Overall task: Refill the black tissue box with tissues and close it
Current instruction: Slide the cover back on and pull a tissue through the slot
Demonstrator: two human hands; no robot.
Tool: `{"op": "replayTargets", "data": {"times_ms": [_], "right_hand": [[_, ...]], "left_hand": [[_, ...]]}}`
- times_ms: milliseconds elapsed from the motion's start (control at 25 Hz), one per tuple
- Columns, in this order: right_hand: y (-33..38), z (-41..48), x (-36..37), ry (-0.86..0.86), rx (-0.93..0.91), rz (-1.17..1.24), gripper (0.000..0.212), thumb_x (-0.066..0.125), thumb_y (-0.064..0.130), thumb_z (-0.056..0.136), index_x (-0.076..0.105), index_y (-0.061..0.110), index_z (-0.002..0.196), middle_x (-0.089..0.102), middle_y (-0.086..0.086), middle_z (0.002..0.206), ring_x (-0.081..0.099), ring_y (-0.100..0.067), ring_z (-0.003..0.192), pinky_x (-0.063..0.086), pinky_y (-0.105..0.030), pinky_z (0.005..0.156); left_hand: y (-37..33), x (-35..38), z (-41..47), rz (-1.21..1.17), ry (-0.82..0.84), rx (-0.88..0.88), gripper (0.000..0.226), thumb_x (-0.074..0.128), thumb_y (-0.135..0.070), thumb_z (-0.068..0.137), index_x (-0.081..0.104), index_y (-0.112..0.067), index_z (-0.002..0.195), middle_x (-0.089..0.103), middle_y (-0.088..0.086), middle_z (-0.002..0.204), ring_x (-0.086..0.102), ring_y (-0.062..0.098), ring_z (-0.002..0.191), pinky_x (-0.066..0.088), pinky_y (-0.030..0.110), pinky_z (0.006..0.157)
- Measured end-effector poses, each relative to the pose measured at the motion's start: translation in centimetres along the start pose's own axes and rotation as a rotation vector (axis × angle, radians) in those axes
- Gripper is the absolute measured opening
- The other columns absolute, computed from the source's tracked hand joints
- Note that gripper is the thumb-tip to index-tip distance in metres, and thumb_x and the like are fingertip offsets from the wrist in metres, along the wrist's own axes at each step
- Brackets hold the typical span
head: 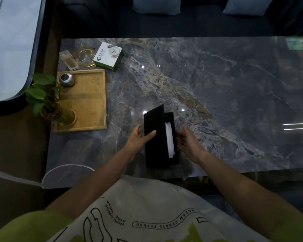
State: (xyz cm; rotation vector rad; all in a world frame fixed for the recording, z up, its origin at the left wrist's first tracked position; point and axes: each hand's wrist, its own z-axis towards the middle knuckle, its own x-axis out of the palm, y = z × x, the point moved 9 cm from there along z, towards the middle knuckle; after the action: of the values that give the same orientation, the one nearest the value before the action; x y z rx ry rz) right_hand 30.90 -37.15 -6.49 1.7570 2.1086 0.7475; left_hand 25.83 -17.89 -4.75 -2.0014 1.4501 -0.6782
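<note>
The black tissue box (171, 161) stands near the front edge of the marble table (217, 81). Its black lid (154, 124) is partly raised, tilted over the box from the left side. A strip of white tissues (170, 138) shows through the gap on the right. My left hand (138, 138) rests against the lid's left edge, thumb lying on top of the lid. My right hand (187, 142) sits at the box's right side, fingers apart and close to the wall; whether it touches is unclear.
A wooden tray (87, 105) at the left holds a small metal jar (66, 79) and a glass vase with a green plant (47, 100). Behind it are a glass ashtray (86, 55), a clear container (68, 60) and a white-green box (108, 55). A sofa lies beyond the table.
</note>
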Motion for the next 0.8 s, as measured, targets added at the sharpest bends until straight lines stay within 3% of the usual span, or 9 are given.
{"op": "replayTargets", "data": {"times_ms": [160,280,440,680,800], "right_hand": [[-0.2,0.0,0.1,0.04,0.016,0.029,0.053,0.025,0.053,0.102,0.063,0.019,0.114,0.068,0.002,0.108,0.063,-0.01,0.103,0.048,-0.028,0.087],[0.0,-0.2,0.4,0.072,0.004,0.061,0.05,0.026,0.053,0.102,0.063,0.02,0.108,0.066,0.001,0.114,0.06,-0.011,0.109,0.043,-0.033,0.102],[-0.1,-0.1,0.4,0.091,0.003,0.083,0.051,0.027,0.054,0.101,0.062,0.019,0.115,0.059,-0.004,0.132,0.053,-0.018,0.126,0.036,-0.038,0.113],[0.2,-0.4,0.4,0.088,-0.005,0.061,0.05,0.026,0.053,0.102,0.061,0.019,0.116,0.061,-0.001,0.121,0.053,-0.018,0.12,0.038,-0.035,0.108],[0.1,-0.2,0.1,0.063,0.005,0.049,0.055,0.028,0.052,0.102,0.057,0.014,0.128,0.06,0.001,0.116,0.052,-0.016,0.116,0.037,-0.034,0.105]], "left_hand": [[0.6,0.9,0.9,0.08,0.012,0.022,0.069,0.081,-0.025,0.075,0.047,-0.017,0.135,0.059,0.003,0.132,0.059,0.016,0.116,0.052,0.032,0.096],[0.6,1.0,1.3,0.139,-0.044,0.056,0.069,0.08,-0.015,0.076,0.045,-0.016,0.135,0.059,0.002,0.127,0.058,0.02,0.118,0.05,0.036,0.098],[0.6,0.8,1.3,0.22,-0.073,0.096,0.073,0.076,-0.008,0.079,0.039,-0.014,0.141,0.055,0.001,0.129,0.053,0.017,0.12,0.046,0.035,0.101],[0.5,0.7,1.4,0.34,-0.093,0.119,0.075,0.074,-0.001,0.079,0.035,-0.012,0.143,0.053,0.007,0.136,0.05,0.019,0.124,0.043,0.04,0.106],[0.4,0.7,1.4,0.355,-0.097,0.116,0.075,0.073,-0.001,0.079,0.035,-0.012,0.143,0.053,0.008,0.135,0.051,0.02,0.123,0.043,0.042,0.107]]}}
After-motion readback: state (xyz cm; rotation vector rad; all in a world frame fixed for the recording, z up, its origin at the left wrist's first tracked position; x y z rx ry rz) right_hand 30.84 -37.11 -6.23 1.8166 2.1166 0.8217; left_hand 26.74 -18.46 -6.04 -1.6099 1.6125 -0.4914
